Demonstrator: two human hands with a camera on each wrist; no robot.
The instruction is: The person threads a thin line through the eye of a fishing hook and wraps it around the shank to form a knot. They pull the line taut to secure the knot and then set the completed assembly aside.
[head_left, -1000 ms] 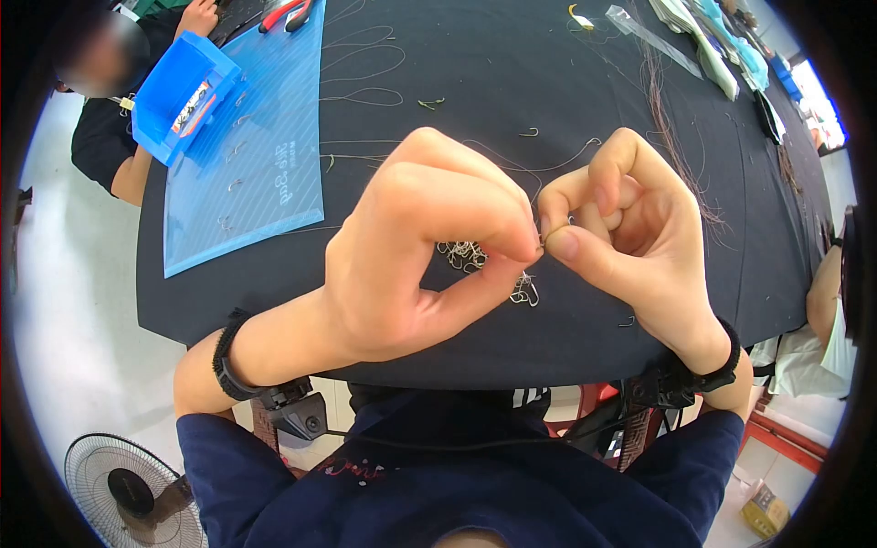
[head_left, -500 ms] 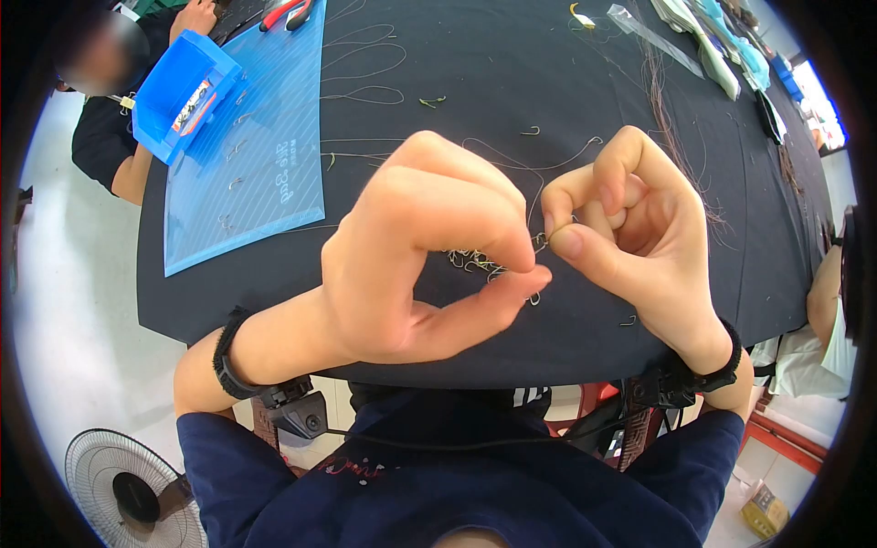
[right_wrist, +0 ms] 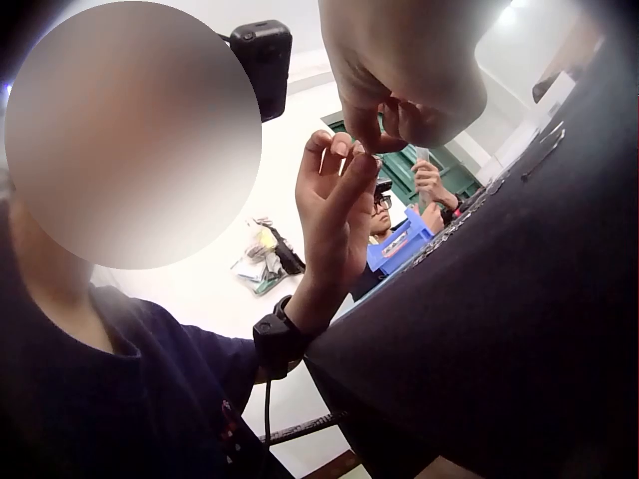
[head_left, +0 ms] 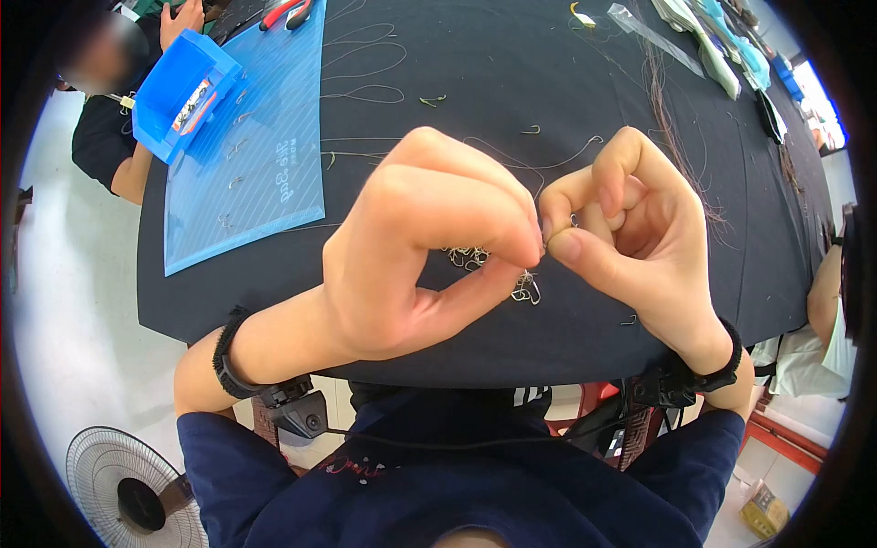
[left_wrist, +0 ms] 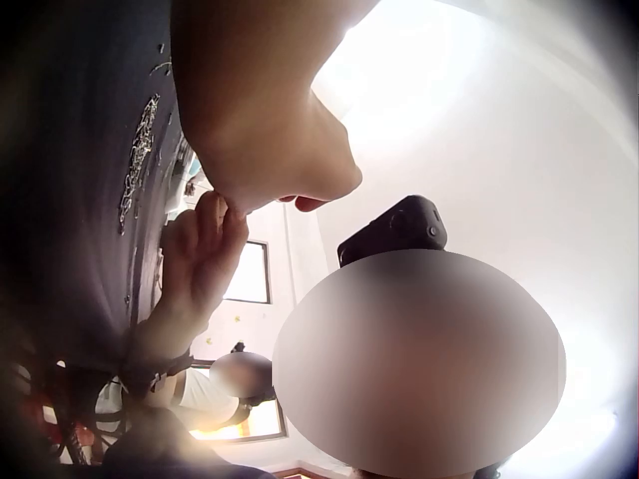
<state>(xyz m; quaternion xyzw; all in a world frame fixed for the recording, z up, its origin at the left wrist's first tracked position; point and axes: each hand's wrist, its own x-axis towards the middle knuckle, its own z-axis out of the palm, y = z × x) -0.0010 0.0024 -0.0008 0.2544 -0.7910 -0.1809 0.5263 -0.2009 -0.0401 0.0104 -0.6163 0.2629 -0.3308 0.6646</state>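
Note:
Over the near part of the black table, my left hand and right hand meet at their fingertips. Thumb and index finger of the right pinch a small fish hook, of which only a bit of metal shows. The left thumb and index finger pinch thin fishing line against it; the pinched spot itself is mostly hidden. Beneath the left hand lies a pile of fish hooks, partly covered by the fingers. A line with a hook at its end curves across the cloth just beyond both hands.
On the left lies a blue file bag with hooks on it and line loops trailing off its edge. A blue bin and red-handled pliers are there too. Reddish strands spread at the right. Another person sits far left.
Half a second ago the left fingertips had drawn slightly apart from the right ones, baring the hook; now they are back against them. The right hand has hardly moved.

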